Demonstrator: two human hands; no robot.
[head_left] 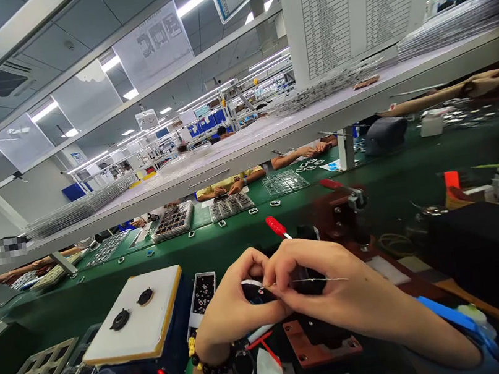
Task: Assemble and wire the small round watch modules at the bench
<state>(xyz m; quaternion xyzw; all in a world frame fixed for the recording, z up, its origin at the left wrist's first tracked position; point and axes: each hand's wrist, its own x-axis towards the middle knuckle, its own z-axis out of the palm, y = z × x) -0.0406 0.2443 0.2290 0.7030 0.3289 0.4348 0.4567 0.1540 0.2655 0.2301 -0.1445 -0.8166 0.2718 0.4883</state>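
Left hand [236, 301]: thumb and fingers are curling together, apparently gripping a small, dark rounded piece with a pale rim [258, 294].
Right hand [332, 271]: fingertips are meeting the left's, pinching a thin silvery strand [322, 279].
Handling: light, steady pinching with wrists braced would likely suit so fine a part.
Green counter [227, 240]: beneath, a reddish-brown slab [301, 347] is lying; leftward, a white-topped box [143, 334] is carrying two black discs [120, 319].
Hard to see: fingers are hiding the contact point; darkness is swallowing the right edge.
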